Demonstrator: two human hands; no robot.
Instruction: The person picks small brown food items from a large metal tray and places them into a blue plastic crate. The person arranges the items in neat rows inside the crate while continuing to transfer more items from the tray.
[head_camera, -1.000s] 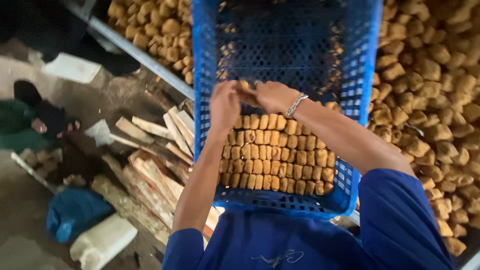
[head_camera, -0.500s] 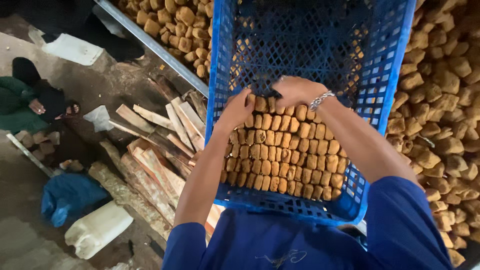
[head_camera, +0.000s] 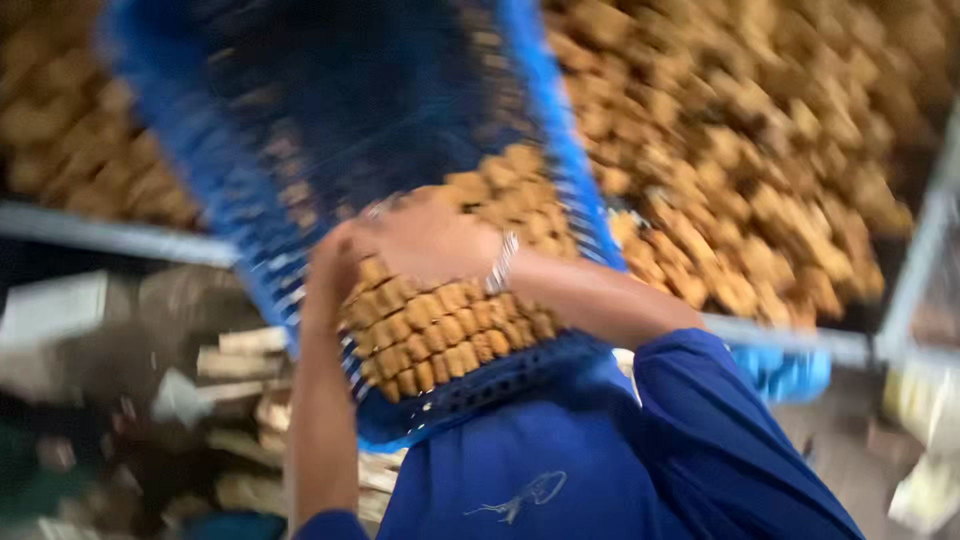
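- Looking down from the one head view, blurred by motion, I see a single blue plastic crate (head_camera: 330, 130) with mesh walls, tipped against my chest.
- One packed batch of tan blocks (head_camera: 450, 335) lies in neat rows at the crate's low end; about three rows show near my wrists, and the blur hides the exact count.
- My left hand (head_camera: 335, 275) rests at the crate's left wall, beside the rows; I cannot tell whether its fingers grip or lie flat.
- My right hand (head_camera: 430, 240) lies palm-down on top of the blocks, fingers spread loosely over them, pressing rather than clasping any one piece.
- One silver bracelet (head_camera: 503, 262) circles my right wrist.
- My blue shirt (head_camera: 600, 460) fills the lower middle, with two bare forearms rising from it.
- One large heap of loose tan blocks (head_camera: 760, 170) spreads past the crate to the right and upper left, too many to count.
- One grey metal rail (head_camera: 110, 240) runs beneath that heap.
- Several split pieces of wood (head_camera: 240, 360) lie on the floor at lower left, roughly five visible, near each other.
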